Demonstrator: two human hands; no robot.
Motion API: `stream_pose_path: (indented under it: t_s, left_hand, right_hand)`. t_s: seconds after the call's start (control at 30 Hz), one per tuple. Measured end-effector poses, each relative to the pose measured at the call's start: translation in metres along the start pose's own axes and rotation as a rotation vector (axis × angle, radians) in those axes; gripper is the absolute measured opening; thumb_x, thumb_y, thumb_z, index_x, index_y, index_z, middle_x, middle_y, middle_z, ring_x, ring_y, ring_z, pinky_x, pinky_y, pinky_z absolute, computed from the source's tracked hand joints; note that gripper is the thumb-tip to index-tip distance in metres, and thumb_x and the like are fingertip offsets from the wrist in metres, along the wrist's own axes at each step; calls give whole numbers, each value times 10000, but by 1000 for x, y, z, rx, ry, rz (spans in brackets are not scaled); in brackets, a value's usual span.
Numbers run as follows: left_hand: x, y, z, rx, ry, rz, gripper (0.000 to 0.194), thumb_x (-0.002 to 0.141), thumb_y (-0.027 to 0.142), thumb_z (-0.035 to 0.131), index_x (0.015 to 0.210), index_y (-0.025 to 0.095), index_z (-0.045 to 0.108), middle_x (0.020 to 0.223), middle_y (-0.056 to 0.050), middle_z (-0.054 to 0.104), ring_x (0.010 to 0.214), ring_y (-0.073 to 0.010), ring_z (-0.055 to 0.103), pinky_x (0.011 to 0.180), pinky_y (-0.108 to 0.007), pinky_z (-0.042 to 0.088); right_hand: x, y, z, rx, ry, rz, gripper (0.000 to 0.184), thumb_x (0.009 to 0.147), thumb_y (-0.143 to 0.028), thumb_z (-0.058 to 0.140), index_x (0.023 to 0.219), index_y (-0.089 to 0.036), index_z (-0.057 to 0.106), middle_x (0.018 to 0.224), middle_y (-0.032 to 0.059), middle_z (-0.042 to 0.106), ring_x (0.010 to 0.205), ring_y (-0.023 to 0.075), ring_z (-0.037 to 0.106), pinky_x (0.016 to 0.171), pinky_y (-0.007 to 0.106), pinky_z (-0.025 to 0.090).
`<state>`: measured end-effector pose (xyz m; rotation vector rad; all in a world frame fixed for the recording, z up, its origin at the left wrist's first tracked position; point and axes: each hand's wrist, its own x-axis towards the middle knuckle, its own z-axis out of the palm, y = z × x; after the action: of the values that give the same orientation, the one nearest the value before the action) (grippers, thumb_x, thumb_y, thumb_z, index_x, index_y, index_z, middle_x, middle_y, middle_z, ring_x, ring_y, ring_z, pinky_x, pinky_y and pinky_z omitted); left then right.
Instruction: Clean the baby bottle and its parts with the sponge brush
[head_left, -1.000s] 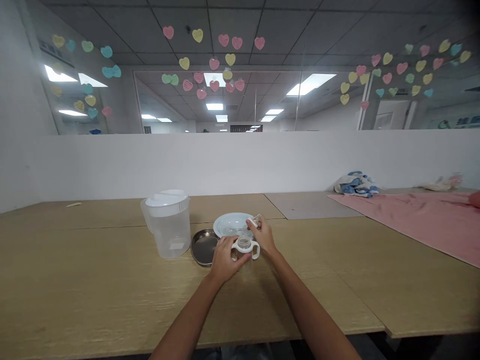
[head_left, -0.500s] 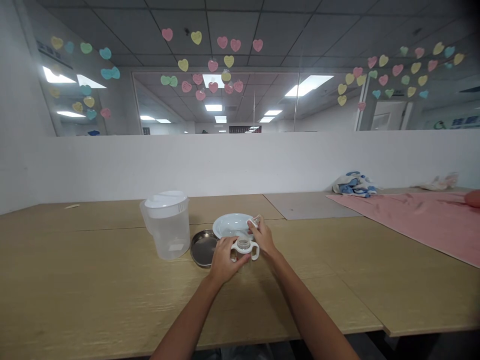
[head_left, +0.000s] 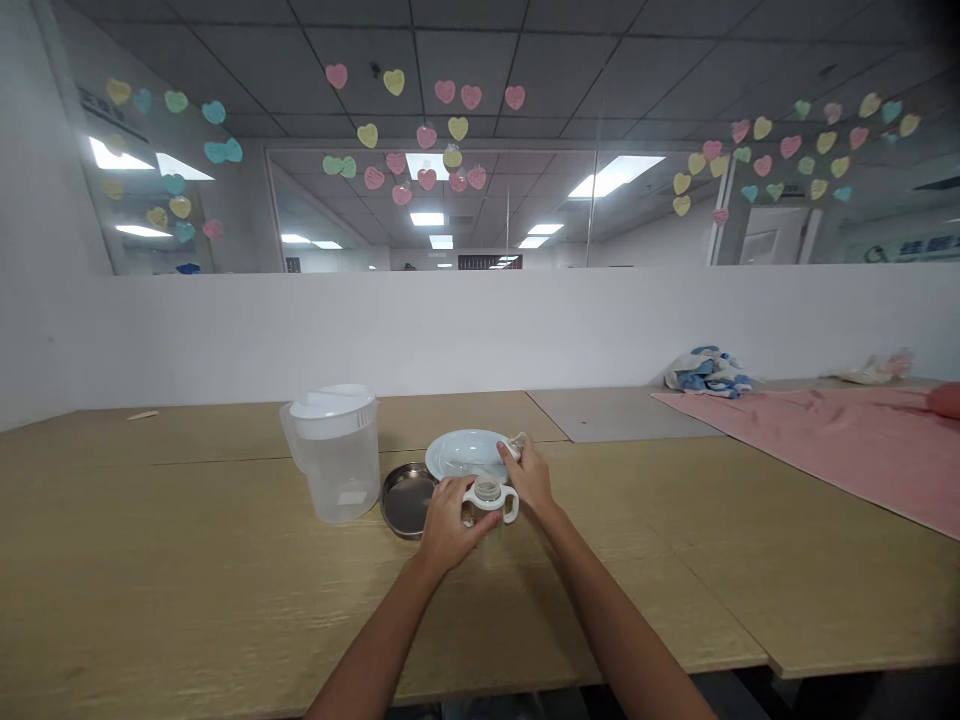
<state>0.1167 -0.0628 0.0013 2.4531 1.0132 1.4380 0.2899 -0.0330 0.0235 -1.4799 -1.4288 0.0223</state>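
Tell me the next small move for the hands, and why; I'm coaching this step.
Probably lower the small clear piece in the right hand onto the two-handled baby bottle: the left hand steadies the bottle, and its top looks uncovered, though the piece is too small to identify.

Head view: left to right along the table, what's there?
small wooden stick → plastic pitcher → steel dish → left hand → two-handled baby cup → right hand → pink cloth
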Motion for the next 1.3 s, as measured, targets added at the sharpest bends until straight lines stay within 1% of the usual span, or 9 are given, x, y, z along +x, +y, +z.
stream_pose_path:
  t_s: [0.1,0.27,0.43,0.57,0.73,0.83,1.0,1.17,1.3]
  left_hand:
    - [0,1,0,2,-3,-9,477,726,502,611,1067,173,560,1041,-98,626,993,-261,539,869,-410,428]
    - [0,-1,1,4,1,-4,460,720,483,623,1056,174,569,1031,-98,632,980,-258,549,858,-409,437]
    - [-1,-3,3,6,4,-8,467,724,483,619,1072,176,560,1049,-96,625,995,-255,544,871,-416,432]
    - [-1,-3,2,-5,-5,-17,470,724,483,618,1076,179,557,1053,-100,620,999,-261,539,874,-424,428]
    - [-1,-4,3,-17,-23,-26,482,735,486,610,1093,172,539,1074,-106,606,1017,-266,523,887,-431,413]
    - [-1,-4,2,-20,-21,-20,481,733,491,611,1088,174,541,1071,-105,609,1014,-268,527,887,-433,410]
    - [0,-2,1,-19,-20,-7,459,736,485,606,1074,179,552,1054,-102,614,998,-265,536,869,-422,419]
    - [0,-1,0,-10,-12,0,448,734,471,618,1066,176,553,1053,-91,620,992,-248,537,863,-397,424]
    - [-1,-2,1,-2,-4,7,453,734,480,615,1066,178,555,1052,-90,621,990,-247,541,859,-399,427]
  right_hand:
    - [0,-2,-2,-70,-32,-3,369,840,-556,383,883,-203,483,775,38,630,731,196,590,632,256,377]
    - [-1,-7,-6,-189,-84,44,390,849,-552,383,967,-201,505,800,49,656,753,204,614,621,251,361]
    - [-2,-11,-8,-306,-43,60,420,837,-568,405,995,-195,516,796,70,668,743,222,625,595,258,336]
    - [-3,-13,-8,-294,-11,75,391,825,-550,437,977,-199,517,787,67,669,708,218,626,566,252,319]
    - [-2,-11,-8,-216,78,61,316,808,-499,480,878,-195,525,752,61,654,680,204,610,565,246,324]
    - [0,-8,-8,-165,145,71,312,798,-503,480,832,-194,517,710,55,638,645,200,590,568,249,331]
    - [6,-1,-12,-69,293,42,342,781,-530,469,824,-192,502,712,49,615,651,197,557,589,255,344]
    - [10,0,-21,31,442,76,362,768,-554,473,821,-197,479,719,31,590,648,185,529,611,258,350]
    - [11,2,-27,87,529,109,369,769,-563,469,831,-199,474,740,26,582,657,177,523,629,257,355]
